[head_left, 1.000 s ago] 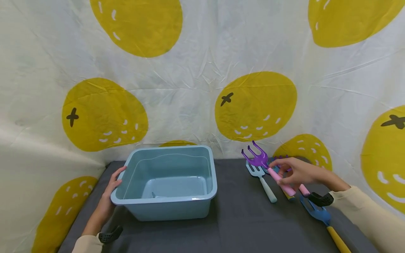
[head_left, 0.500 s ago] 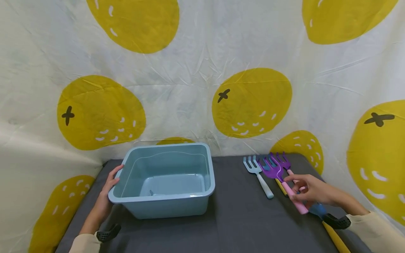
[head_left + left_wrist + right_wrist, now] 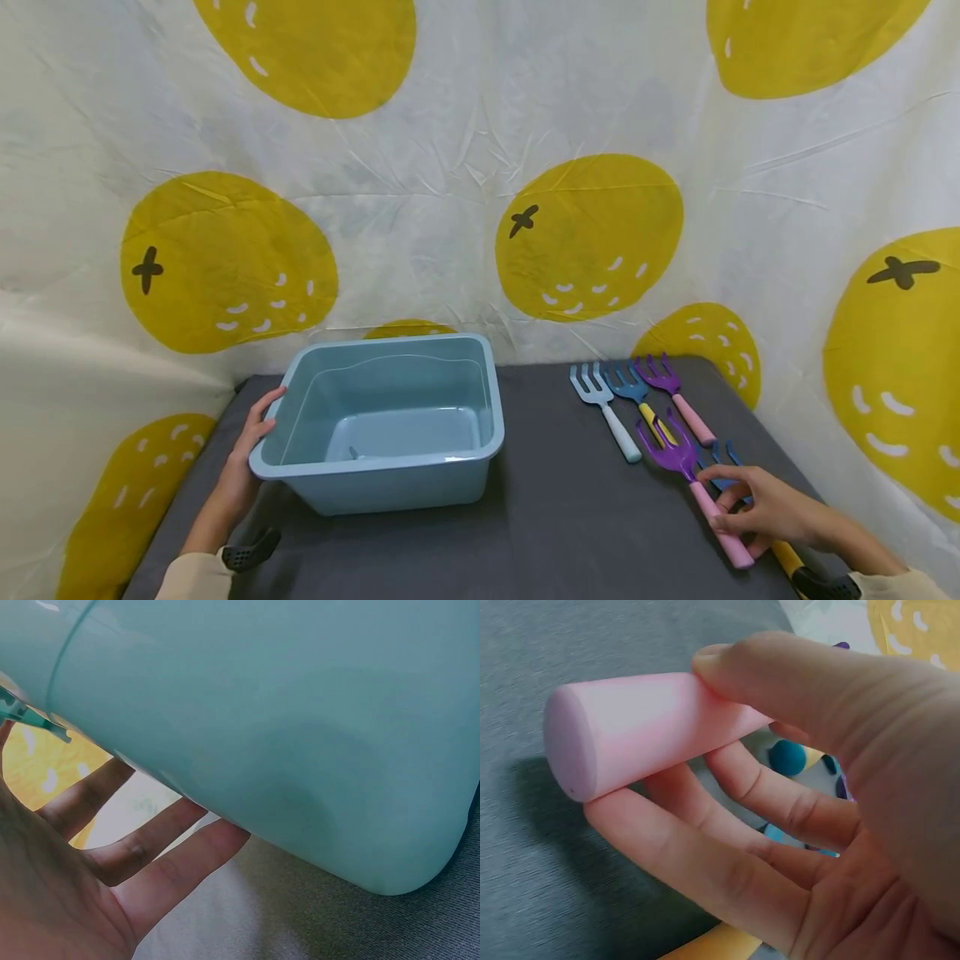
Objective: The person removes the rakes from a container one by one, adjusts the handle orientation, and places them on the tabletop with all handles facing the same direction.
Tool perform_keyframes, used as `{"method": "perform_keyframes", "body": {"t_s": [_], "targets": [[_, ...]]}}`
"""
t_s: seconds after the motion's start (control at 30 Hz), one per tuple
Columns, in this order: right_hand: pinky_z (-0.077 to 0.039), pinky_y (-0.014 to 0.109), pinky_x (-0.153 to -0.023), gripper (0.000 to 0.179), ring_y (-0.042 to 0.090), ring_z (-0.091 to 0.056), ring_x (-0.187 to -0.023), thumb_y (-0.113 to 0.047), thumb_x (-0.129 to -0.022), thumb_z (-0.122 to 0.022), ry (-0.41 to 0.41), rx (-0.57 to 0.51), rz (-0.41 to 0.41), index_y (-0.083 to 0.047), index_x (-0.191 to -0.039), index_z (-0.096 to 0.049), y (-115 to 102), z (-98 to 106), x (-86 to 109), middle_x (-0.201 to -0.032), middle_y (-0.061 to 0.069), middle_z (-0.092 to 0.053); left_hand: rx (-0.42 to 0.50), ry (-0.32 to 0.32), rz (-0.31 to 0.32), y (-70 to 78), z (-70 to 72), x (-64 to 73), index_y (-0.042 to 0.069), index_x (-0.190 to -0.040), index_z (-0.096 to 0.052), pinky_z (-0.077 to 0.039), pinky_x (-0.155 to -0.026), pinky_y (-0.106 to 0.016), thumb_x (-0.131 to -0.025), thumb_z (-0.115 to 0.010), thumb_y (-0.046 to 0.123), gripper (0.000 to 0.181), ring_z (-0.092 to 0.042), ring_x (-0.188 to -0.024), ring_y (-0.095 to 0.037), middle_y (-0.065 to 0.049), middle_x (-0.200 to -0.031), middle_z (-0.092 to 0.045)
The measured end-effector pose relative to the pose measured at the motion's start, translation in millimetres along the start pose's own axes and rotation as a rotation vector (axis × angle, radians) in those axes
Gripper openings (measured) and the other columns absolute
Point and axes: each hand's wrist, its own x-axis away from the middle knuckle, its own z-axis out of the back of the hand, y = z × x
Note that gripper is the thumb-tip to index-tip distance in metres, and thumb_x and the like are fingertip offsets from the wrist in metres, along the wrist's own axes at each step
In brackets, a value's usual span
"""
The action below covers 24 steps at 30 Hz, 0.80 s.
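Note:
In the head view, my left hand (image 3: 243,467) rests against the left side of a light blue plastic tub (image 3: 390,483). The left wrist view shows its fairly straight fingers (image 3: 180,874) touching the tub's outer wall. My right hand (image 3: 772,508) pinches the pink handle of a purple hand fork (image 3: 675,457), tines pointing away. Seen by the right wrist camera, the thumb lies over the handle (image 3: 637,731) with fingers beneath. Under and beside that hand lies a blue hand fork with a yellow handle (image 3: 787,557), partly hidden.
Behind it lie a pale blue hand fork (image 3: 618,433), a blue one with yellow handle (image 3: 628,388) and another purple one with pink handle (image 3: 693,419). All are on a dark grey cloth (image 3: 570,533). A white curtain with yellow fruit prints (image 3: 420,250) hangs behind.
The right hand has brought the purple fork toward the front right, away from the other forks, and lowered it. The left hand stays at the tub; the view has shifted slightly.

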Motion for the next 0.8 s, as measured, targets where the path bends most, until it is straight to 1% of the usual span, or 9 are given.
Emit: {"method": "perform_keyframes", "body": {"t_s": [0.1,0.23,0.3,0.43,0.53,0.6,0.8], "targets": [[-0.059,0.048,-0.055,0.058,0.031,-0.070,-0.070,-0.006,-0.098,-0.068,0.007,0.014,-0.038,0.019,-0.141,-0.037,2.9,-3.8,6.2,-0.095,0.018,-0.065,0.008,-0.002,0.002,0.8,0.2,-0.2,0.038,-0.164,-0.010,-0.029,-0.107,-0.070,-0.108,-0.023,0.049,0.058,-0.023,-0.137,-0.042,-0.013,-0.167,0.000],[-0.059,0.041,-0.055,0.060,0.031,-0.069,-0.069,-0.010,-0.096,-0.071,0.019,0.023,-0.099,0.016,-0.140,-0.040,3.1,-7.4,12.6,-0.092,0.016,-0.065,0.020,-0.001,0.007,1.3,0.3,-0.3,0.039,-0.163,-0.010,-0.028,-0.106,-0.069,-0.108,-0.023,0.050,0.058,-0.022,-0.137,-0.040,-0.012,-0.167,0.001],[-0.059,0.039,-0.055,0.059,0.032,-0.069,-0.070,-0.010,-0.097,-0.071,0.011,0.004,-0.118,0.016,-0.140,-0.040,3.8,-9.0,14.6,-0.092,0.016,-0.065,0.029,-0.003,0.010,1.2,0.4,-0.4,0.039,-0.163,-0.010,-0.027,-0.106,-0.069,-0.108,-0.023,0.050,0.058,-0.021,-0.137,-0.040,-0.012,-0.167,0.001],[-0.058,0.034,-0.056,0.057,0.029,-0.068,-0.071,-0.010,-0.097,-0.069,-0.006,-0.024,-0.152,0.016,-0.139,-0.040,5.0,-14.1,17.9,-0.091,0.016,-0.065,0.037,-0.007,0.019,0.4,0.5,-0.9,0.039,-0.163,-0.010,-0.026,-0.106,-0.070,-0.107,-0.023,0.051,0.059,-0.020,-0.138,-0.042,-0.011,-0.167,0.002],[-0.057,0.031,-0.055,0.057,0.026,-0.068,-0.069,-0.012,-0.097,-0.071,0.011,-0.020,-0.194,0.014,-0.138,-0.042,4.0,-20.0,20.8,-0.089,0.015,-0.065,0.038,-0.008,0.026,-0.2,0.8,-1.2,0.040,-0.163,-0.010,-0.026,-0.106,-0.069,-0.107,-0.023,0.052,0.059,-0.020,-0.138,-0.041,-0.011,-0.167,0.002],[-0.056,0.030,-0.054,0.057,0.024,-0.067,-0.067,-0.013,-0.095,-0.073,0.028,-0.012,-0.214,0.013,-0.137,-0.044,3.6,-23.9,22.7,-0.087,0.015,-0.065,0.037,-0.009,0.025,-0.7,1.1,-1.0,0.039,-0.163,-0.010,-0.027,-0.106,-0.068,-0.107,-0.023,0.052,0.059,-0.020,-0.137,-0.041,-0.011,-0.167,0.002],[-0.057,0.032,-0.052,0.054,0.024,-0.067,-0.065,-0.012,-0.095,-0.073,0.050,-0.004,-0.226,0.013,-0.135,-0.046,6.0,-30.4,26.8,-0.085,0.015,-0.064,0.034,-0.012,0.027,-0.2,1.7,-1.3,0.039,-0.163,-0.010,-0.028,-0.105,-0.066,-0.107,-0.022,0.051,0.058,-0.021,-0.136,-0.040,-0.012,-0.166,0.002]]}}
